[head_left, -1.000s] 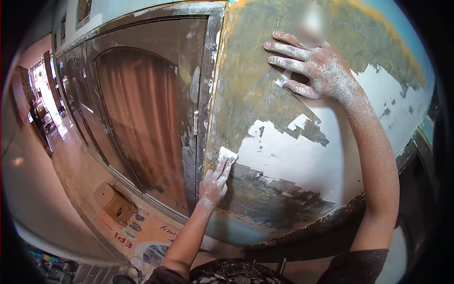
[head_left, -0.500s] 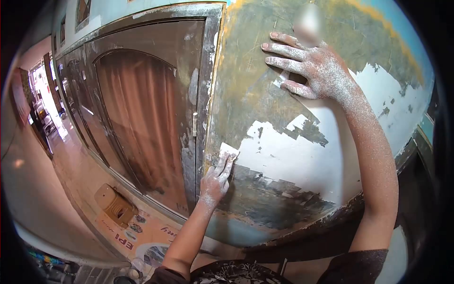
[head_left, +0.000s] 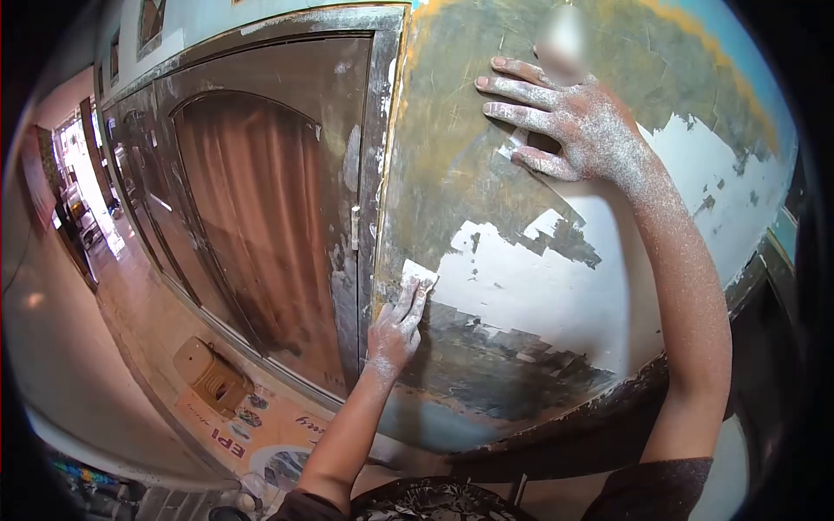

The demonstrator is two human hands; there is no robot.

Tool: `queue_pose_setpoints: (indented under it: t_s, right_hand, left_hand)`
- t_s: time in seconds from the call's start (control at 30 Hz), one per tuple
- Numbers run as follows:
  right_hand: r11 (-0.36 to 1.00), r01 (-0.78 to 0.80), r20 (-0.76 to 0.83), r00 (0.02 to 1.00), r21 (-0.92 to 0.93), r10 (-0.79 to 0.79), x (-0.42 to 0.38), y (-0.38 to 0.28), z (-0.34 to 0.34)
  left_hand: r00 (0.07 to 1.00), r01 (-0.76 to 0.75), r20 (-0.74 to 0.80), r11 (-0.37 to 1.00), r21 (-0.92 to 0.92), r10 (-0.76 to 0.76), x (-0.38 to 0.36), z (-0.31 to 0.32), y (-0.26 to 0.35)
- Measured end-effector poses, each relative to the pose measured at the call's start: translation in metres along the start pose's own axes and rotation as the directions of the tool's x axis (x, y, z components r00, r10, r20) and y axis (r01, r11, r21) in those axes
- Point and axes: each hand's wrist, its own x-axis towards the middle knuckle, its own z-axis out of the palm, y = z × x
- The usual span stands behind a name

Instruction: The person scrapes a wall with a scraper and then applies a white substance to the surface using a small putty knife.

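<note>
My left hand [head_left: 396,330] is closed on a small flat scraper [head_left: 418,273] coated in white putty, at the left end of a white putty patch [head_left: 530,282]. Higher up, my right hand [head_left: 569,126] lies with fingers spread over a thin flat scraper [head_left: 518,141] against the wall. Only a pale bit of that scraper shows between index finger and thumb; the palm hides the rest. White powder covers both hands and the right forearm. The wall [head_left: 443,191] around them is a worn greenish grey, with more white putty beyond my right wrist.
Left of the wall stands a dark wooden door frame [head_left: 369,148] with scuffed paint, beside a glazed panel with a brown curtain [head_left: 252,200]. A tan plastic stool [head_left: 211,378] and a printed banner [head_left: 230,430] are on the floor. A blurred spot [head_left: 565,43] covers the upper wall.
The view has shifted very slightly, moving the scene a little left. Both hands keep almost the same places on the wall.
</note>
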Motion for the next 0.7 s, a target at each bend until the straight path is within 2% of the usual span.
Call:
queue_pose_setpoints:
  t_s: [0.23,0.27,0.4,0.57,0.7]
  right_hand:
    - [1.0,0.003,-0.026,1.0,0.003,-0.003,0.0,0.001,0.001]
    - [1.0,0.003,-0.031,1.0,0.015,-0.003,0.0,0.0,0.001]
    - [1.0,-0.004,-0.031,1.0,0.015,0.004,-0.001,0.0,0.002]
    - [0.999,0.01,-0.039,0.999,0.039,-0.009,0.0,0.001,0.0]
    - [0.999,0.002,-0.034,0.999,0.039,-0.001,0.0,0.0,0.003]
  left_hand:
    - [1.0,0.013,0.023,1.0,-0.006,-0.013,0.001,0.001,0.0]
    - [1.0,-0.024,-0.017,1.0,0.015,0.025,-0.001,0.007,-0.006]
    - [1.0,-0.03,0.005,0.998,0.054,0.029,0.002,0.004,-0.004]
    - [0.997,-0.062,-0.051,0.997,0.05,0.065,0.005,0.006,-0.005]
    - [1.0,-0.026,-0.016,0.999,0.031,0.026,0.011,0.002,-0.001]
